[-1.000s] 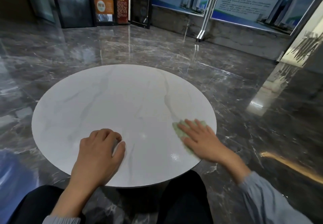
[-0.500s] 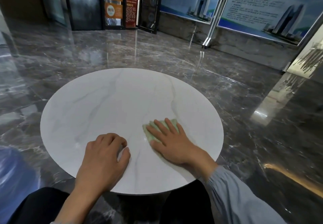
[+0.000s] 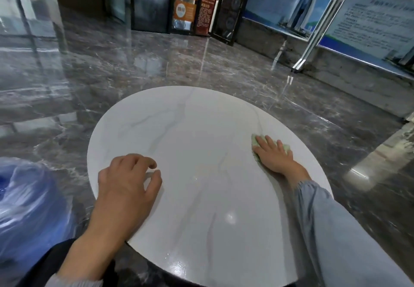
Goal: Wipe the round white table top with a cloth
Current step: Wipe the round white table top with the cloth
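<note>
Swept rightward since earlier, now pressing cloth [image 3: 253,141] flat under right hand [image 3: 274,155] near table [image 3: 190,129] rim.
Braces with empty, loosely curled left hand [image 3: 125,183]; may overshoot edge and drop cloth if pushed on.

Soft, even indoor light. Small glare spots dot the round white marble table top [image 3: 201,129] near its near edge. The glossy dark marble floor [image 3: 112,73] mirrors bright windows. Frame edges bend and blur.
</note>
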The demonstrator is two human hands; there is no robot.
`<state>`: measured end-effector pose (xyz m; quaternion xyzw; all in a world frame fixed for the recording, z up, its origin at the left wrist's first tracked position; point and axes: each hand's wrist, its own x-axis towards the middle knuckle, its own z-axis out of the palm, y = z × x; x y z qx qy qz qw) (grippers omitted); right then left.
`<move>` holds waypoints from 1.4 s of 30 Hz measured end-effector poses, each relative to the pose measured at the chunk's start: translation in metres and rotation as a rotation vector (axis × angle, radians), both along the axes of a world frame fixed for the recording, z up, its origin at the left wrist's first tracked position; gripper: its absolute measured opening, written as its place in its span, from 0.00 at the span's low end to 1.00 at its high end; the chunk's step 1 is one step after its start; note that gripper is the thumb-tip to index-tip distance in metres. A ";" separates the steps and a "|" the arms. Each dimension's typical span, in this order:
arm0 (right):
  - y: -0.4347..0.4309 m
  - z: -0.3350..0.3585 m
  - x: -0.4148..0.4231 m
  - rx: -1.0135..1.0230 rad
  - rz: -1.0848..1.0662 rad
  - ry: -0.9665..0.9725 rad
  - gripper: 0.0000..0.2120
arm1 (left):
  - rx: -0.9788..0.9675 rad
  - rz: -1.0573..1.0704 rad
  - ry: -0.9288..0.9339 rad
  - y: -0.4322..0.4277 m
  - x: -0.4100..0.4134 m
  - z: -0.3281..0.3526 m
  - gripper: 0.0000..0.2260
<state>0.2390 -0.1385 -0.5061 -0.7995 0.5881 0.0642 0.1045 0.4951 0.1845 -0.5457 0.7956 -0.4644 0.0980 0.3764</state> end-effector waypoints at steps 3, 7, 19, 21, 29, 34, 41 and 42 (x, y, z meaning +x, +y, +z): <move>-0.003 0.005 0.078 0.027 0.115 -0.040 0.30 | 0.003 0.020 -0.005 -0.001 -0.003 0.000 0.13; 0.053 0.001 0.161 0.032 0.422 -0.052 0.29 | 0.053 0.047 -0.005 0.001 -0.003 -0.001 0.12; 0.120 -0.003 0.027 0.007 0.592 -0.054 0.23 | 0.117 0.031 -0.009 0.004 -0.002 0.000 0.12; 0.081 -0.003 0.011 -0.003 0.449 -0.022 0.25 | 0.097 0.034 -0.019 0.002 -0.002 -0.001 0.13; -0.016 0.004 0.109 0.011 0.160 -0.040 0.29 | 0.078 0.057 -0.052 0.000 -0.004 -0.003 0.10; 0.034 0.008 0.207 0.055 0.427 -0.078 0.30 | 0.090 0.048 -0.063 0.001 -0.004 0.002 0.10; 0.139 -0.007 0.195 -0.007 0.886 -0.093 0.28 | 0.094 0.068 -0.054 0.002 -0.004 -0.001 0.11; 0.136 -0.005 0.187 0.010 0.887 -0.090 0.28 | 0.097 0.067 -0.053 0.002 -0.002 -0.001 0.11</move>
